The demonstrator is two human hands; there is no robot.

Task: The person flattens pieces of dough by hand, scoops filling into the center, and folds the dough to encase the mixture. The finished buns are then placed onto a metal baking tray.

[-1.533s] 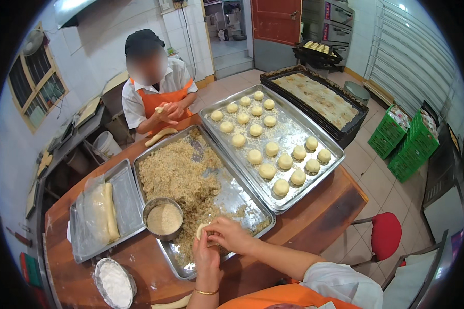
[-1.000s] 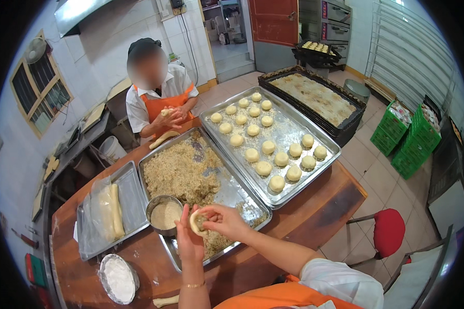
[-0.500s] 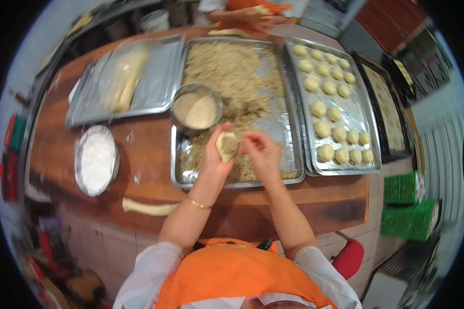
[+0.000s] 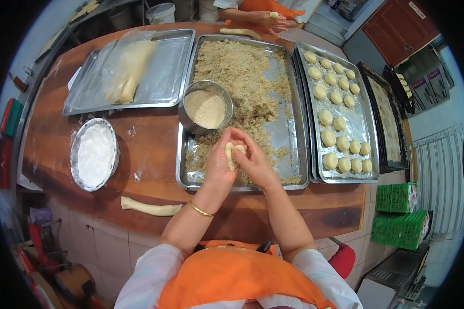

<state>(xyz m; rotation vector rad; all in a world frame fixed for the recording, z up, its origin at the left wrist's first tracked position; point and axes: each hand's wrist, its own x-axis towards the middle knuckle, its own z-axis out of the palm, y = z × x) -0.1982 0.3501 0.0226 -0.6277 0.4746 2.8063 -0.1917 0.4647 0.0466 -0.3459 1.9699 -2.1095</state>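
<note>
Left hand [image 4: 219, 159] cups a filled dough piece [image 4: 231, 154] while the right hand [image 4: 252, 162] pinches it shut; sealing and rounding likely comes next.

Head camera looking steeply down over the counter [image 4: 149, 154].
It is sitting close above the person's own hands, facing forward across the trays; fisheye bending is curving the edges, and only this one view is showing.

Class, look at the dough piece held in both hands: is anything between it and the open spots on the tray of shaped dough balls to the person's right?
Nothing visible does. The dough piece sits between the left hand and right hand, above the filling tray. The tray of dough balls lies directly alongside; only the two raised tray rims lie between.
</note>
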